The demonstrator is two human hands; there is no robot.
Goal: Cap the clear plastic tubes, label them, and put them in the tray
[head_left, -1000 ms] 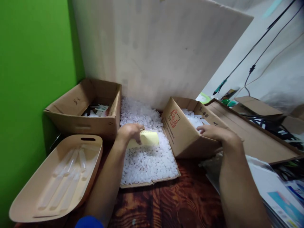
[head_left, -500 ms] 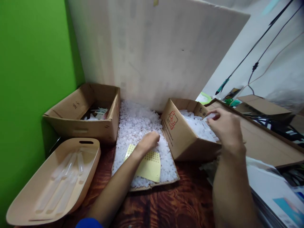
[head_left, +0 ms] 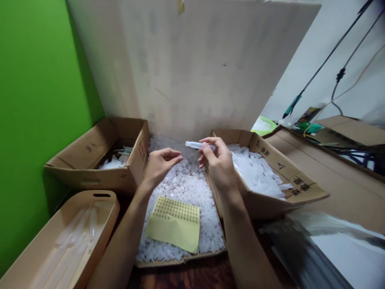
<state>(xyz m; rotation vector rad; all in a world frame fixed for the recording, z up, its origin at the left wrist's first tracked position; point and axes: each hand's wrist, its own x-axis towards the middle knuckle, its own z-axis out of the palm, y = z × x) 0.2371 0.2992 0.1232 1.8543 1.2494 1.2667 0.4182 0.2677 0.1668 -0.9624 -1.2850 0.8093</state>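
My right hand (head_left: 219, 160) pinches a translucent white plastic tube (head_left: 193, 145), whose narrower end points left. Facing it, my left hand (head_left: 159, 165) has thumb and fingertips drawn together; whatever sits between them is too small to make out. The hands are apart, above a shallow cardboard tray (head_left: 177, 263) full of small white plastic pieces (head_left: 192, 184). A yellow sheet (head_left: 174, 228) with rows of small dots lies on those pieces. Beside my right hand, a cardboard box (head_left: 282, 164) holds many similar white tubes (head_left: 260, 176).
At the left stands another cardboard box (head_left: 90, 176) with some white parts inside. In front of it, a beige tray (head_left: 21, 257) contains several long translucent tubes (head_left: 60, 253). A white panel (head_left: 192, 72) rises behind. Plastic-wrapped sheets (head_left: 339, 257) lie at the right.
My right hand has come left out of the tube box, bringing a tube. My left hand has lifted off the small pieces and moved left, uncovering the yellow sheet. The view has shifted slightly.
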